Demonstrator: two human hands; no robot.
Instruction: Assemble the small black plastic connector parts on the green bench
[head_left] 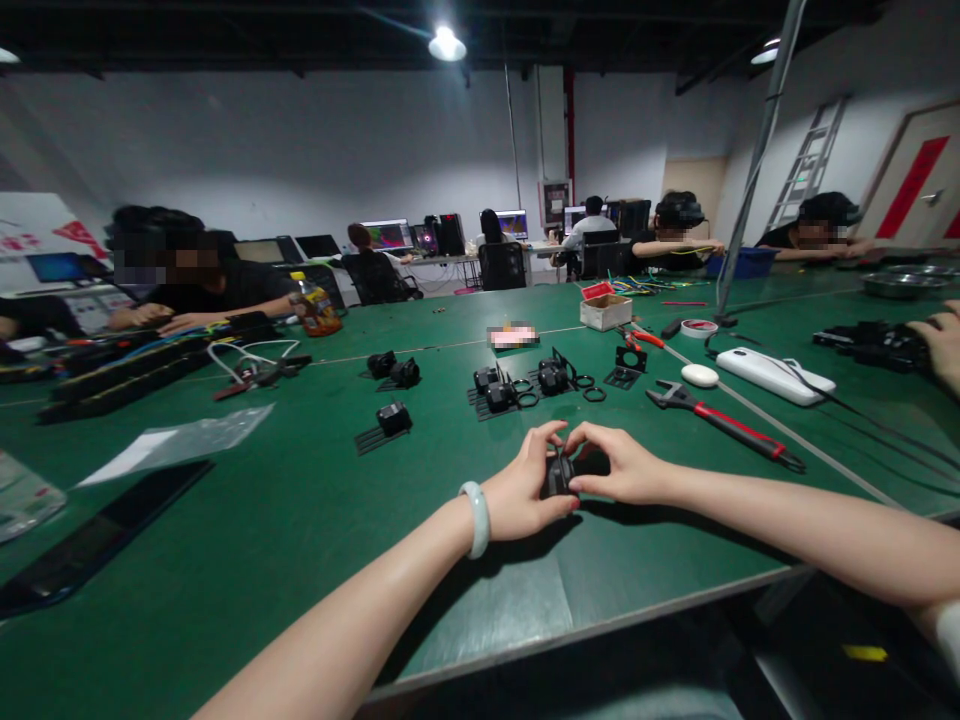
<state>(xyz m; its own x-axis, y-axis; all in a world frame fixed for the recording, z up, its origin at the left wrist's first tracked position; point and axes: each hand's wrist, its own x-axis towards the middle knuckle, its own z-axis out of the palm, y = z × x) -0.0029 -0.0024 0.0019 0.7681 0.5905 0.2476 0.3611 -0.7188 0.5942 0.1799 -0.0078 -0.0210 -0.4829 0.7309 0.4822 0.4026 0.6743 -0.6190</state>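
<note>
Between my two hands, just above the green table (480,590), is a small black part (559,474), partly hidden by my fingers. My left hand (525,485), with a pale bangle (475,520) on the wrist, curls round its left side. From the right, my right hand (615,462) pinches it between thumb and fingers. Beyond my hands lie several similar black parts with comb-like plates, among them one part (394,418) on the left and another part (553,375) in the middle. Black rings (594,394) and a flat square bracket (628,366) lie beside them.
Right of my hands lie an adjustable wrench (727,422), a white oval object (700,375), a white power bank (775,376) and a tape roll (699,328). A small box (606,310) stands farther back. At left are a phone (97,540), a plastic bag (180,440) and a bottle (315,305). Co-workers sit around.
</note>
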